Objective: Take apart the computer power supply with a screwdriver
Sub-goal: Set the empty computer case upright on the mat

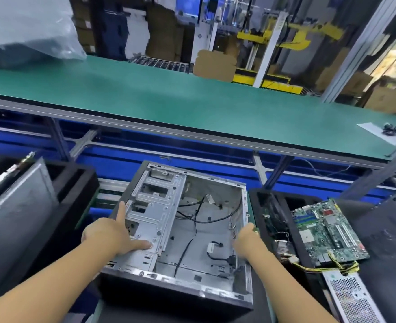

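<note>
An open, nearly gutted computer case [215, 229] lies on its side in front of me, with loose black cables [192, 231] inside. My left hand [113, 234] lies on the metal drive cage [155, 206] at the case's left, fingers straight, index finger along the left wall. My right hand [247, 238] grips the case's right wall, fingers curled over its edge. The power supply [353, 297], a silver box with a perforated face and yellow wires [332, 266], lies at the lower right beside a green motherboard [327, 231]. No screwdriver is visible.
A black tray [378, 264] on the right holds the motherboard and power supply. On the left a grey panel [17, 217] leans in another black tray. A green-topped shelf [169, 101] runs above, with white paper and a small dark part [389, 130] at its right end.
</note>
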Demonstrator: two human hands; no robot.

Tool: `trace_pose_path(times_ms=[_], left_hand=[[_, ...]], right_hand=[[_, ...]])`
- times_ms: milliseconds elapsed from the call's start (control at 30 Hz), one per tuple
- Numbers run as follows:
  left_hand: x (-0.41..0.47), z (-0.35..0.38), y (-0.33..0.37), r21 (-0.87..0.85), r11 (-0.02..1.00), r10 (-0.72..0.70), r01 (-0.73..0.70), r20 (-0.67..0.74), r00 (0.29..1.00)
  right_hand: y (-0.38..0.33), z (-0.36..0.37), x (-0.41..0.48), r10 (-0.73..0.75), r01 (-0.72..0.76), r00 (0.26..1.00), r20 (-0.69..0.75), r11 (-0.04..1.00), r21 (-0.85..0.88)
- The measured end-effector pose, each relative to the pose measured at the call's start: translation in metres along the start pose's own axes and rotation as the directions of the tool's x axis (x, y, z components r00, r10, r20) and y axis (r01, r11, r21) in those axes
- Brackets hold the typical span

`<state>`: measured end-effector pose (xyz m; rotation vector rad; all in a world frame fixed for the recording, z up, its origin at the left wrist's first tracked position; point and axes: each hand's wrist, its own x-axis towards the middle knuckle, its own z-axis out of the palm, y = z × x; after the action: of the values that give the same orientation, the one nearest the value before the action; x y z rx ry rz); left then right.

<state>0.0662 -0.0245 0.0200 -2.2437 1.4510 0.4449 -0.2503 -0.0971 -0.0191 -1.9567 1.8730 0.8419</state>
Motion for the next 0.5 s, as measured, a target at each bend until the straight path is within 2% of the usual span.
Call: trace_pose_path(times_ms=[33, 167, 300, 333, 367, 400, 433, 467, 500], left_hand=[[0.001, -0.001, -0.001, 0.003, 1.0, 0.015, -0.015, 0.0, 1.0], [-0.002, 0.002, 0.003, -0.006, 1.0, 0.011, -0.011, 0.033, 0.999], [-0.015, 0.013, 0.015, -0.021, 0.999, -0.031, 0.032, 0.058, 0.998], [-0.019, 0.016, 0.018, -0.024, 0.999, -0.037, 0.039, 0.056, 0.998], [-0.023, 0.019, 0.021, -0.024, 0.999, -0.043, 0.044, 0.054, 0.998], [-0.026, 0.021, 0.023, -0.018, 0.999, -0.043, 0.044, 0.055, 0.998], [-0.029, 0.023, 0.026, -0.002, 0.999, -0.037, 0.037, 0.057, 0.998], [-0.031, 0.024, 0.027, 0.027, 0.999, -0.026, 0.024, 0.06, 0.998], [-0.032, 0.024, 0.028, 0.066, 0.998, -0.012, 0.008, 0.063, 0.998]], right_hand=[[0.001, 0.004, 0.0, -0.011, -0.001, 0.997, -0.081, 0.988, -0.152], [0.001, -0.006, 0.007, -0.052, -0.01, 0.977, -0.206, 0.957, -0.289], [0.004, -0.021, 0.031, 0.008, -0.062, 0.988, -0.155, 0.935, -0.349], [0.004, -0.027, 0.035, 0.032, -0.075, 0.99, -0.139, 0.948, -0.31], [0.003, -0.032, 0.038, 0.043, -0.069, 0.989, -0.144, 0.981, -0.179], [0.002, -0.036, 0.045, 0.079, -0.062, 0.98, -0.184, 0.993, 0.096], [0.002, -0.041, 0.043, 0.121, -0.038, 0.966, -0.229, 0.94, 0.339], [0.005, -0.043, 0.042, 0.173, -0.045, 0.942, -0.287, 0.914, 0.404], [0.007, -0.044, 0.042, 0.155, -0.036, 0.937, -0.312, 0.933, 0.357]])
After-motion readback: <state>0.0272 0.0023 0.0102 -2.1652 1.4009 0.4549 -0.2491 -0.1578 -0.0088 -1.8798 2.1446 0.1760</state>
